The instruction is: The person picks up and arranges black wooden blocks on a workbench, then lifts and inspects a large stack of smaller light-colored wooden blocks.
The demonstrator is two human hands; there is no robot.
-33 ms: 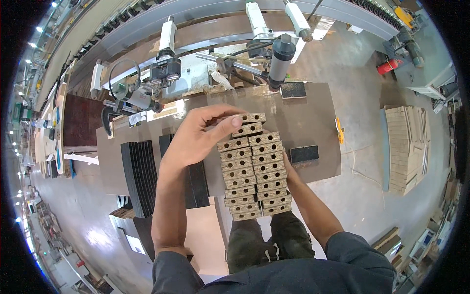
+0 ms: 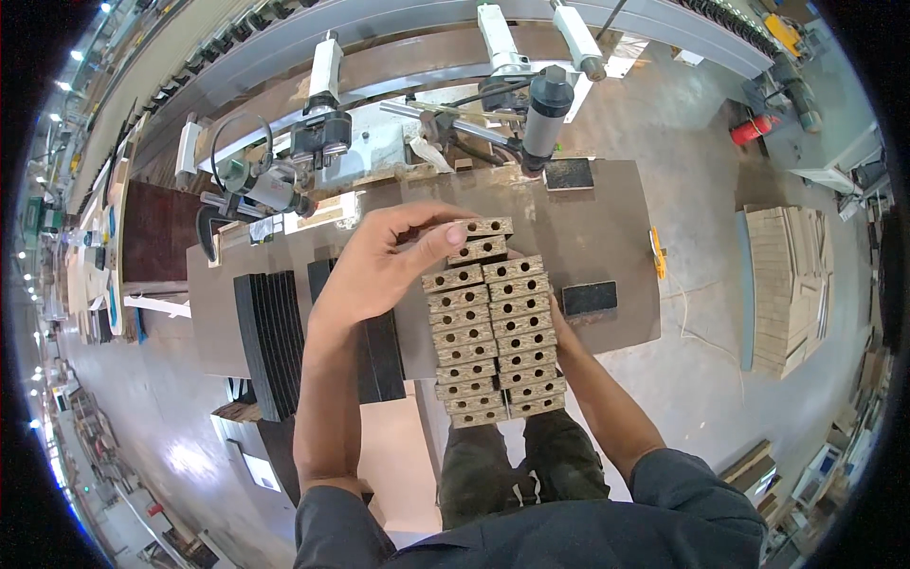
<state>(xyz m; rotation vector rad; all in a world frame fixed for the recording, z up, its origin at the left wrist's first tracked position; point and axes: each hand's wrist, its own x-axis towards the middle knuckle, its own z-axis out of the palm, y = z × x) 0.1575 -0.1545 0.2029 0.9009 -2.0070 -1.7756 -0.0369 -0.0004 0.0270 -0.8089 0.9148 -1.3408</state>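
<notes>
In front of my body is a double stack of chipboard blocks (image 2: pixel 493 332), their drilled ends facing up at me, each with two round holes. My left hand (image 2: pixel 384 261) is closed on a chipboard block (image 2: pixel 482 248) at the far end of the stack, thumb on top and fingers curled over its far side. Along the stack's right side, my right hand (image 2: pixel 561 327) wraps behind the blocks; most of its fingers are hidden, though a bit of skin shows by the far end.
The brown worktable (image 2: pixel 607 228) carries dark panels (image 2: pixel 265 341) at left, a small black block (image 2: pixel 590 299) at right and another block (image 2: pixel 569 174) farther back. Machine clamps (image 2: pixel 545 119) line the far edge. Stacked boards (image 2: pixel 787 284) and a red fire extinguisher (image 2: pixel 752 129) stand right.
</notes>
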